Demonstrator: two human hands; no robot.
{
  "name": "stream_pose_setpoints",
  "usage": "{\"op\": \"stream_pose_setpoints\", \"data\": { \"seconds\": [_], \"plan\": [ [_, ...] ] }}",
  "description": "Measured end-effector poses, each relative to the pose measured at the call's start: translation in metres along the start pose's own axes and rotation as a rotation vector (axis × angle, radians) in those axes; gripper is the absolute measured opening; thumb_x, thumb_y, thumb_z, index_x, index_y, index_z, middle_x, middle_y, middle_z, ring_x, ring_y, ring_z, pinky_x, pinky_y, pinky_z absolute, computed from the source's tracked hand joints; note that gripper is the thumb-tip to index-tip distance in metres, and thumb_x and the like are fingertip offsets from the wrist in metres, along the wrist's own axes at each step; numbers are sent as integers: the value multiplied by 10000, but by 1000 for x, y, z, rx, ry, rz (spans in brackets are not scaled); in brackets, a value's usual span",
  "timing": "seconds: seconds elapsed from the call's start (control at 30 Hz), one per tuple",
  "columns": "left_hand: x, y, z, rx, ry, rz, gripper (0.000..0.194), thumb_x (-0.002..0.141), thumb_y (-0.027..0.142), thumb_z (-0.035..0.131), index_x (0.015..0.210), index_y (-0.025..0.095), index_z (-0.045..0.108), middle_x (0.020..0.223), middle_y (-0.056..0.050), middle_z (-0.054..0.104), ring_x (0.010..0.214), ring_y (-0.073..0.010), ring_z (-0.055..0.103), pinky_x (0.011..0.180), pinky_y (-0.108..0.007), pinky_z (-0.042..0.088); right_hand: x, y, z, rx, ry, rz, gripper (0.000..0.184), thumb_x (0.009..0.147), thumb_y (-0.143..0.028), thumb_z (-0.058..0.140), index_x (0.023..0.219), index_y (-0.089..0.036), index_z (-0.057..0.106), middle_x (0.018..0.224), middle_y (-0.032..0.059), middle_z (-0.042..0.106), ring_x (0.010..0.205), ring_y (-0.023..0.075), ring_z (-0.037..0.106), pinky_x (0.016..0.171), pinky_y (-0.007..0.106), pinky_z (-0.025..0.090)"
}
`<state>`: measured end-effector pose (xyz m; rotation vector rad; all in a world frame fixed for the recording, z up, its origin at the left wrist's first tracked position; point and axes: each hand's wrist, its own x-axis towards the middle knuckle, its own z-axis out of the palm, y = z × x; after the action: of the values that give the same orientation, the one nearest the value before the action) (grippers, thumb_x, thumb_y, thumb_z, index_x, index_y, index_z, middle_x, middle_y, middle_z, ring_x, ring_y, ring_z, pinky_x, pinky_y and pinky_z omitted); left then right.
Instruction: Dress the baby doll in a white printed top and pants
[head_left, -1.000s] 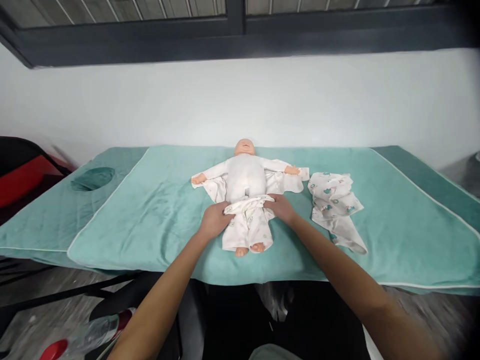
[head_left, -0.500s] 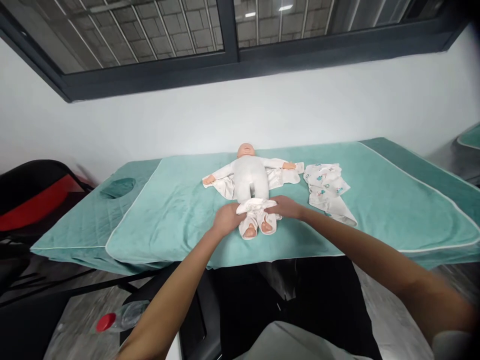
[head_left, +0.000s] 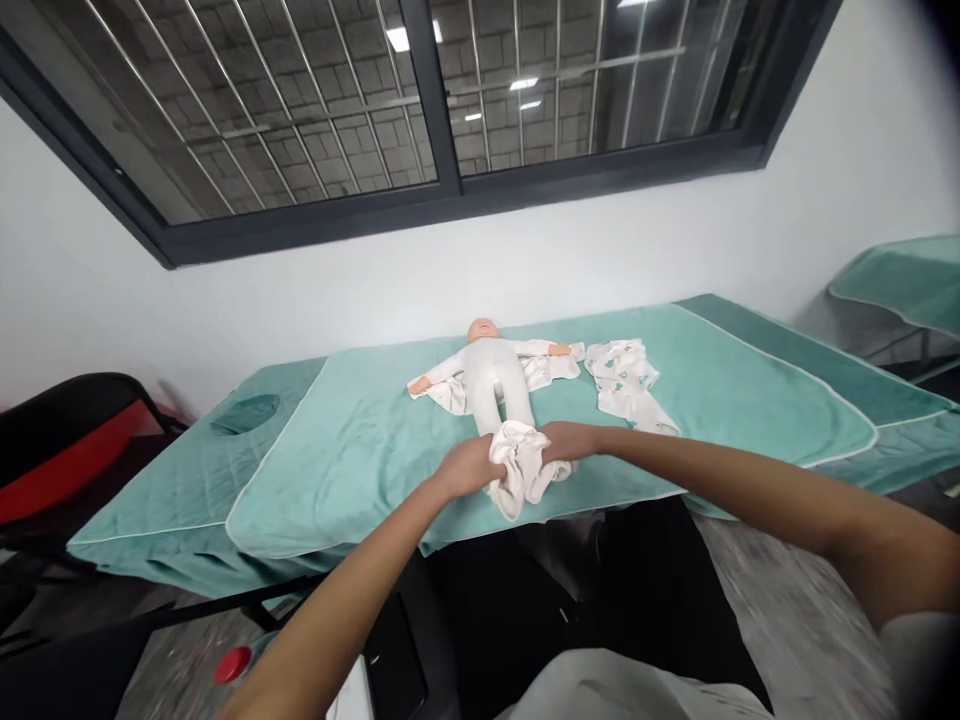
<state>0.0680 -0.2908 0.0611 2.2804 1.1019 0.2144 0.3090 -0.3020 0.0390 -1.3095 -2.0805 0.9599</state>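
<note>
The left hand [head_left: 469,468] and right hand [head_left: 568,443] gripped white pants [head_left: 517,460] bunched low on a doll's [head_left: 489,362] legs, mostly down but seemingly not off, its shirt [head_left: 553,369] spread beneath.

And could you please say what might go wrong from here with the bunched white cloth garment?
The bunched white cloth garment held by the left hand and right hand hides the feet of the white-bodied, bare-headed doll, so it could snag unseen. The legs point toward the near edge of the teal fabric-covered bed, so a pull might drag the doll that way. That could also rumple the spread white cloth partly under its arms.
</note>
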Motion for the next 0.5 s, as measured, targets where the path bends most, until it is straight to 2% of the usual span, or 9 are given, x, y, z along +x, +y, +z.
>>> {"op": "stream_pose_setpoints", "data": {
  "seconds": [0.1, 0.13, 0.17, 0.23, 0.3, 0.4, 0.43, 0.5],
  "plan": [
    [-16, 18, -42, -336, -269, 69, 256, 730, 299, 659, 969, 227, 716, 1051, -47, 731, 1010, -285, 658, 822, -359, 523, -8, -25, -46, 127, -444, 82, 334, 627, -374, 806, 892, -183, 736, 809, 26, 722, 771, 215, 670, 700, 317, 519],
    [-21, 24, -57, -404, -335, 63, 291, 701, 296, 698, 983, 226, 720, 1045, -53, 731, 1000, -285, 659, 799, -358, 533, -11, -35, -62, 195, -567, 128, 392, 629, -380, 806, 953, -172, 732, 846, 36, 724, 802, 212, 671, 722, 315, 518],
    [-26, 30, -71, -456, -356, 57, 347, 668, 294, 739, 1007, 221, 719, 1048, -62, 729, 999, -288, 659, 787, -360, 539, -13, -47, -77, 262, -633, 160, 440, 626, -381, 811, 999, -164, 723, 883, 46, 724, 833, 210, 669, 744, 313, 516],
    [-33, 42, -96, -533, -276, 77, 435, 641, 304, 784, 1057, 204, 707, 1061, -79, 720, 1017, -287, 656, 799, -363, 544, -16, -74, -104, 347, -591, 167, 495, 595, -369, 837, 1020, -148, 711, 907, 56, 717, 857, 212, 665, 760, 313, 510],
    [-37, 56, -116, -537, -195, 110, 434, 644, 317, 800, 1050, 193, 708, 1046, -82, 719, 997, -276, 664, 800, -360, 548, -14, -101, -126, 321, -547, 152, 550, 500, -310, 892, 989, -137, 708, 882, 48, 708, 841, 220, 661, 745, 319, 512],
    [-40, 77, -144, -426, -244, 112, 318, 616, 330, 831, 886, 190, 736, 920, -73, 731, 876, -273, 686, 722, -354, 563, -3, -123, -153, 112, -514, 104, 574, 405, -318, 930, 903, -156, 694, 855, 18, 686, 805, 212, 648, 700, 310, 514],
    [-41, 84, -153, -397, -260, 111, 277, 616, 349, 834, 820, 190, 734, 863, -69, 727, 839, -272, 688, 698, -352, 565, 4, -124, -161, 32, -447, 89, 561, 412, -361, 929, 874, -161, 682, 847, 8, 674, 800, 203, 642, 688, 304, 512],
    [-41, 95, -170, -369, -224, 132, 239, 651, 384, 819, 717, 184, 706, 773, -53, 701, 792, -253, 680, 695, -350, 569, 19, -118, -177, -75, -228, 64, 532, 479, -467, 899, 839, -163, 652, 845, -8, 646, 809, 183, 634, 682, 292, 506]
  ]
}}
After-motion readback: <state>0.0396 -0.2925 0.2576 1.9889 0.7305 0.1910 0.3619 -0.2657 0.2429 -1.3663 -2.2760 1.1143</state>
